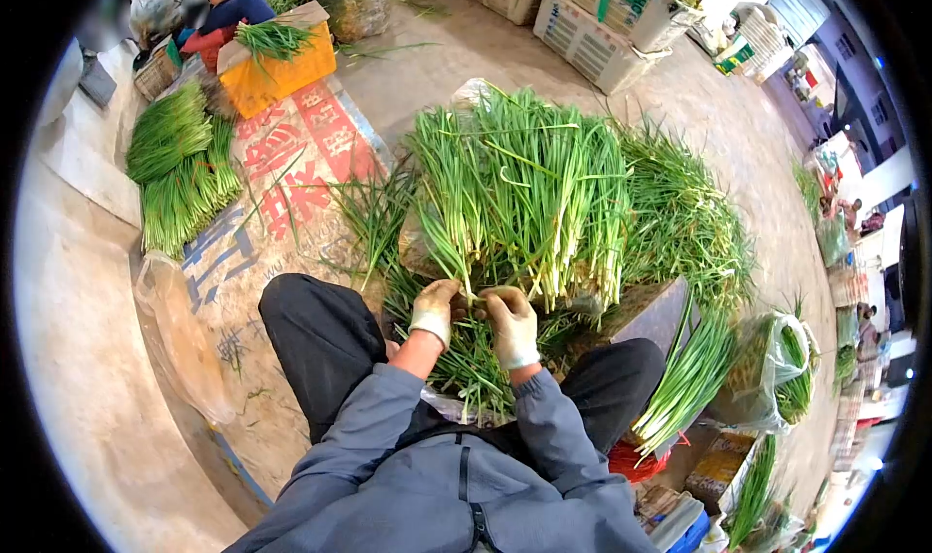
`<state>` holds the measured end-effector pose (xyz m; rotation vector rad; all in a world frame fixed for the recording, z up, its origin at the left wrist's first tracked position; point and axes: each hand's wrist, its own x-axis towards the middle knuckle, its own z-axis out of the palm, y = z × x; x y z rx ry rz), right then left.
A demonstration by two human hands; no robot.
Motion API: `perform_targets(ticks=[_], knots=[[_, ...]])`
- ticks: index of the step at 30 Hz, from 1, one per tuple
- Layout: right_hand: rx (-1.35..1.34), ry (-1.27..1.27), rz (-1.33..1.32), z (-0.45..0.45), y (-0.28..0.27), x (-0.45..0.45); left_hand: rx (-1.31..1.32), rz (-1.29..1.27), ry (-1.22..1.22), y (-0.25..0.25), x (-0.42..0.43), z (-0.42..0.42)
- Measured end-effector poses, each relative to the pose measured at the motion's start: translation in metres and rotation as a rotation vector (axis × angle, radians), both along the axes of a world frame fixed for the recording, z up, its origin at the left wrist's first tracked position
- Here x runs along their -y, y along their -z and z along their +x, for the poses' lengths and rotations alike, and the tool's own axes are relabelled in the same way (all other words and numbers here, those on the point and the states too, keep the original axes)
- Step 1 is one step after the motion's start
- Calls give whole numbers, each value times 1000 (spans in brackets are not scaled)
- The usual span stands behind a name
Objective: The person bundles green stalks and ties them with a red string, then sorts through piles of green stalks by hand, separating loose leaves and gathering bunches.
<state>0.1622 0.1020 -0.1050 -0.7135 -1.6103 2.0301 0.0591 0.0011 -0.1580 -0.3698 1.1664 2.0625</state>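
My left hand (437,310), in a pale glove, is closed on the lower end of a few garlic chives (467,279). Close beside it, my gloved right hand (511,325) has its fingers pinched at the same pale stem ends. Exactly how many stalks lie between the fingers is hidden. A large pile of garlic chives (524,184) rises just beyond both hands, pale ends toward me. Loose green leaves (476,368) lie below my hands, between my knees.
More loose greens (680,213) are heaped right of the pile. A chive bundle (689,368) lies by my right knee, near a filled plastic bag (767,368). Neat bundles (184,165) rest at left on printed sheeting. An orange box (282,72) and another person (233,4) are farther off.
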Motion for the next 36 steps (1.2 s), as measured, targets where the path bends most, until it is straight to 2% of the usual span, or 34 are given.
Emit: perform_targets(ticks=[2,4,7,8,10,11,13,15,16,17,18,19,20,21,22,24,26,27,28,30,33,34,36], knots=[[43,-84,28,23,-13,1,39,-2,0,-1,3,-3],[179,-302,113,52,-26,3,16,-46,-68,-9,2,-3],[519,-618,44,93,1,4,18,-41,-127,-4,7,-8],[638,-854,445,98,7,-4,20,-65,-140,-8,7,-10],[895,-1138,889,97,-1,-17,-45,-55,-85,-1,11,-10],[876,-878,898,85,-6,-22,-87,-88,-35,1,10,-8],[537,-338,765,51,5,-28,-179,-152,39,7,12,3],[529,-400,100,7,24,-35,-261,-262,166,3,14,13],[520,-372,-159,-16,7,-22,-305,-329,252,-3,15,17],[460,-425,-65,-29,28,-24,-373,-241,210,0,15,25],[399,-476,29,-43,61,-27,-428,-327,288,-4,19,25],[302,-455,98,-56,68,-26,-439,-343,258,-1,24,26],[279,-366,-46,-57,75,-30,-444,-359,224,4,30,27],[247,-268,-185,-61,57,-27,-250,-376,175,5,36,22],[332,-202,137,-62,14,-27,-101,-461,45,21,39,15],[166,-185,-86,-60,-16,-36,19,-665,-168,63,48,-20],[96,-182,-211,-55,-55,-44,78,-1074,-241,115,60,-72],[27,-215,-249,-52,-67,-49,128,-1299,-205,133,64,-98],[-18,-123,-220,-50,-86,-43,191,-1487,-140,146,65,-122],[-144,-302,-195,-36,-98,-53,255,-1706,26,169,64,-159],[32,-311,-318,-22,-75,-61,-60,-1704,412,240,83,-197],[71,-295,-285,-20,-66,-64,-166,-1685,530,252,86,-206],[213,-300,-296,-10,-43,-77,-255,-1628,503,260,84,-208]])
